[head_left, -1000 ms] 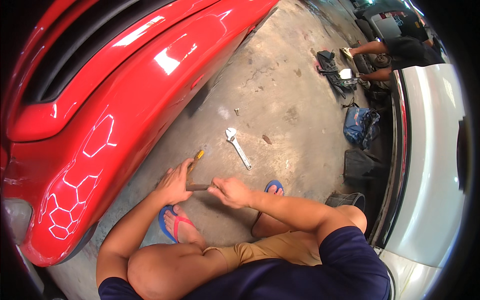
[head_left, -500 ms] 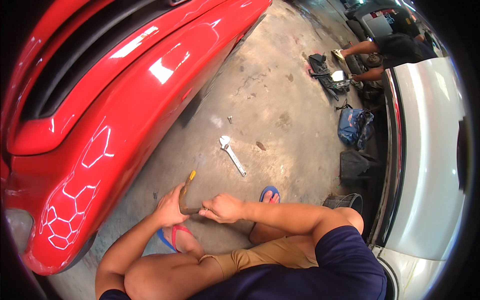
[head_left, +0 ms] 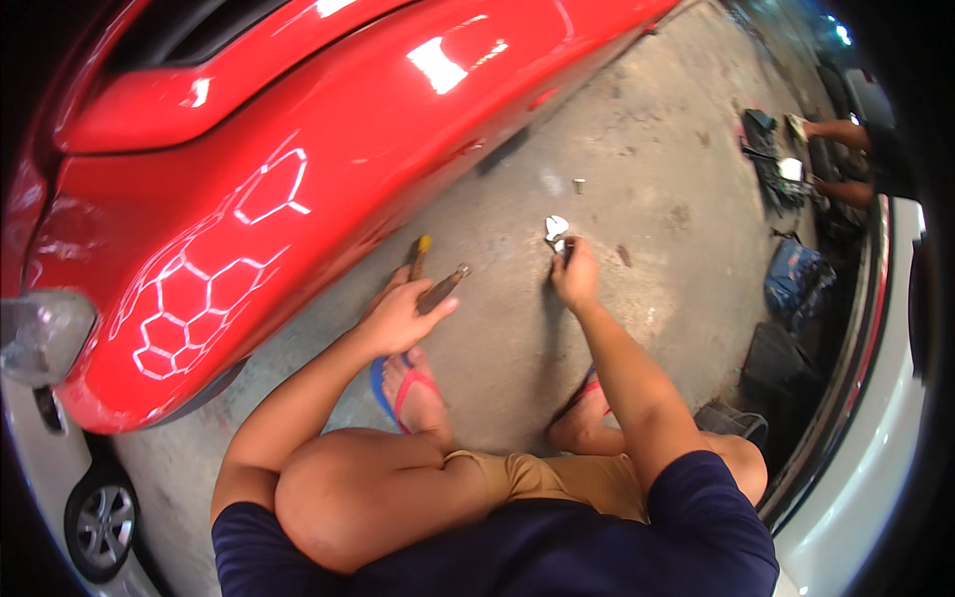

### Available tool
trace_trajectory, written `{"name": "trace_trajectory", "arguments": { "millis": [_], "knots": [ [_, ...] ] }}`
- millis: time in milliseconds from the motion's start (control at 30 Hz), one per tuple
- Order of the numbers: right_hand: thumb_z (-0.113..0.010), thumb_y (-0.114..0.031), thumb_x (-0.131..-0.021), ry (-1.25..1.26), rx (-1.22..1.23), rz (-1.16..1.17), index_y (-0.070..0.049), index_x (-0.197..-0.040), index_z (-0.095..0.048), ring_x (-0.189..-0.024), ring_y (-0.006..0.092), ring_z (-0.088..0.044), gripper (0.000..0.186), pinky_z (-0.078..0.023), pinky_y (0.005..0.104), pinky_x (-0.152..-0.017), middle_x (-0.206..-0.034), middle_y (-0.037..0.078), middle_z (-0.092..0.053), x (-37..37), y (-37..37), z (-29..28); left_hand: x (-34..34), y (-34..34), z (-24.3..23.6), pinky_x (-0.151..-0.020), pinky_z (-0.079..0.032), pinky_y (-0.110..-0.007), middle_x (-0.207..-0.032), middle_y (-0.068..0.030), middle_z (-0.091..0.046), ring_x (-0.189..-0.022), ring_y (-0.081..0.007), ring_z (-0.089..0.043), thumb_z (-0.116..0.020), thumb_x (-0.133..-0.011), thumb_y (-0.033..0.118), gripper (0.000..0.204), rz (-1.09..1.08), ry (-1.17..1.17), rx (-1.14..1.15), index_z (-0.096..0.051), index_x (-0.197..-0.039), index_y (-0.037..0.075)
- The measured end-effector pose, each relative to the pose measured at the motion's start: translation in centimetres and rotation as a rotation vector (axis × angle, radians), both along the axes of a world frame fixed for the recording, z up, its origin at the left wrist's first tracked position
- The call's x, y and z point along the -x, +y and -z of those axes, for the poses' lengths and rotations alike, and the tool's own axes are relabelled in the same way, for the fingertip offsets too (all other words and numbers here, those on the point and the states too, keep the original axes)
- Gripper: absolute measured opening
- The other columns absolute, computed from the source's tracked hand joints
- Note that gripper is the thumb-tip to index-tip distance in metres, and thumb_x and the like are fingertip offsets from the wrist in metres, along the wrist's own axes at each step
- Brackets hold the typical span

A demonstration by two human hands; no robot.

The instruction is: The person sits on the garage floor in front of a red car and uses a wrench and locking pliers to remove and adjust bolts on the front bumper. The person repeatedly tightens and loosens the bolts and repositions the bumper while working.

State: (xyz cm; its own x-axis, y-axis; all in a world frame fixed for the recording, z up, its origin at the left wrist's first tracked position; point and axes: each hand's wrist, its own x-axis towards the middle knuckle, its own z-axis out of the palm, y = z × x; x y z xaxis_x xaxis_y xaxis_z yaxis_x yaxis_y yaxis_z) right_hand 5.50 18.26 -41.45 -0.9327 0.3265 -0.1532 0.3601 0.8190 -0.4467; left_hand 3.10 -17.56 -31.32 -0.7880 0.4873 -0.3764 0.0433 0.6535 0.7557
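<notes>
My left hand (head_left: 400, 320) is closed around a worn brown metal bar, bent into an angle (head_left: 435, 297). One end of the bar has a yellow tip (head_left: 424, 243), and a small bolt (head_left: 464, 270) sticks out at the other. My left thumb stretches along the bar. To the right, my right hand (head_left: 578, 271) has its fingers wrapped around the handle of a silver adjustable wrench (head_left: 556, 230). The wrench's jaw shows beyond my fingers; whether it still touches the concrete I cannot tell. A small loose bolt (head_left: 579, 185) lies just past the jaw.
A red car bumper (head_left: 328, 189) slants along the left. A white car panel (head_left: 900, 328) borders the right. Along that side are a blue bag (head_left: 796, 274), a dark bucket (head_left: 734, 423) and black parts. Another person's arm or leg (head_left: 841, 131) shows at far right.
My right hand has left the bent bar and reached forward onto the wrench, which lay untouched on the floor. The left hand keeps the bar. The whole view has shifted.
</notes>
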Motion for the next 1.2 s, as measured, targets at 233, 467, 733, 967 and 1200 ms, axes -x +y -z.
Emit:
{"name": "trace_trajectory", "arguments": {
  "millis": [233, 467, 733, 967, 1200],
  "knots": [
    [-0.064, -0.006, -0.092, -0.165, 0.232, -0.061, 0.000, -0.116, -0.056, -0.098, 0.0382, -0.063, 0.025, -0.050, 0.0456, -0.089, -0.108, 0.024, -0.062, -0.2, -0.8, -1.9, 2.4, 1.5, -1.6, -0.104, -0.045, -0.044, -0.124, -0.0254, -0.060, -0.122, -0.0415, -0.057, -0.058, -0.101, 0.051, 0.056, 0.034, -0.095, -0.224, -0.065, -0.110, -0.004],
    [-0.066, -0.021, -0.101, -0.211, 0.581, -0.208, -0.001, -0.110, -0.063, -0.066, 0.0174, -0.056, 0.023, -0.046, 0.0333, -0.064, -0.074, 0.010, -0.061, -0.3, -4.5, -8.9, 1.0, 2.2, -0.7, -0.090, -0.049, -0.040, -0.102, -0.0127, -0.064, -0.101, -0.0247, -0.063, -0.044, -0.111, 0.034, 0.034, -0.069, -0.042, -0.510, -0.053, -0.111, 0.001],
    [-0.068, -0.031, -0.101, -0.146, 0.565, -0.320, 0.000, -0.098, -0.071, -0.058, 0.0124, -0.049, 0.031, -0.041, 0.0328, -0.056, -0.063, 0.006, -0.056, 3.1, -8.2, -15.4, 1.3, 3.0, -3.4, -0.063, -0.044, -0.033, -0.074, -0.0034, -0.051, -0.066, -0.0135, -0.046, -0.044, -0.111, 0.034, 0.032, -0.243, -0.175, -0.520, -0.049, -0.115, 0.003],
    [-0.066, -0.025, -0.098, -0.123, 0.176, -0.461, -0.002, -0.123, -0.061, -0.087, 0.0392, -0.069, 0.034, -0.056, 0.0445, -0.080, -0.093, 0.018, -0.071, 0.9, -6.4, -10.6, 2.0, 3.2, -3.9, -0.061, -0.044, -0.040, -0.067, -0.0103, -0.054, -0.062, -0.0172, -0.051, -0.067, -0.097, 0.035, 0.037, -0.043, -0.242, -0.265, -0.057, -0.085, 0.002],
    [-0.075, -0.021, -0.080, -0.023, 0.044, -1.014, -0.006, -0.106, -0.057, -0.094, 0.0307, -0.067, 0.036, -0.053, 0.0447, -0.082, -0.099, 0.014, -0.061, -0.5, -11.5, -14.9, 0.8, 3.3, -3.4, -0.056, -0.043, -0.041, -0.058, -0.0071, -0.051, -0.056, -0.0183, -0.047, -0.081, -0.083, 0.028, 0.042, 0.288, -0.480, -0.141, -0.049, -0.068, 0.004]
  ]
}}
